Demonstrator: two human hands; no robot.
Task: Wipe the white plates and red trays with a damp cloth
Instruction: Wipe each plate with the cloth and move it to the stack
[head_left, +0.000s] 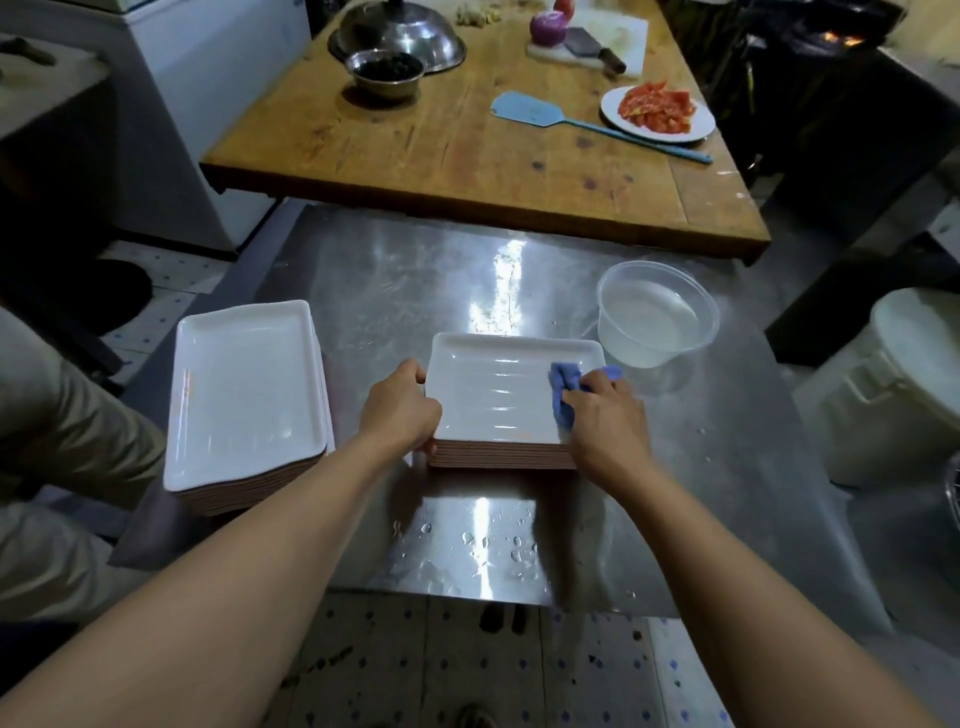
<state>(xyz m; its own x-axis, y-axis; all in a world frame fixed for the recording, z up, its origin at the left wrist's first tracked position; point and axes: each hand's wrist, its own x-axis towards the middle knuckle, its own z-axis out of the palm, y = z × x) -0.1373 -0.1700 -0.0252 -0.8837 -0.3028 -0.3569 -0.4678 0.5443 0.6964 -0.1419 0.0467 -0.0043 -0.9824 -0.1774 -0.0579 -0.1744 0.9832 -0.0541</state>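
- Your right hand (605, 421) grips the blue cloth (563, 387), fingers curled round it, and presses it on the right end of the top plate (493, 395).
- Your left hand (400, 410) grips the left edge of that plate, fingers curled over the rim, to keep it from sliding.
- So you are in the wiping step, I think, on the top plate of the near stack (501, 457).
- That plate sits on a pile with reddish edges. I cannot tell if those are the red trays or more plates.
- Next, I think you should sweep the cloth left across the plate, toward your left hand. Keep the left hand firm so the pile does not shift.
- The steel table (675, 467) is wet in front of the plate, near its front edge, so the pile could slip.
- Left of the plate is a second stack (244, 395). It hangs a bit past the table's left edge, so do not bump it.
- Behind and right of the plate, just beside it, stands a clear tub (657, 319) of water. Mind your elbow there.
- Behind the plate the steel is bare, so there is room to push things back.
- Far behind the plate is a wooden table (441, 150) with food on it.
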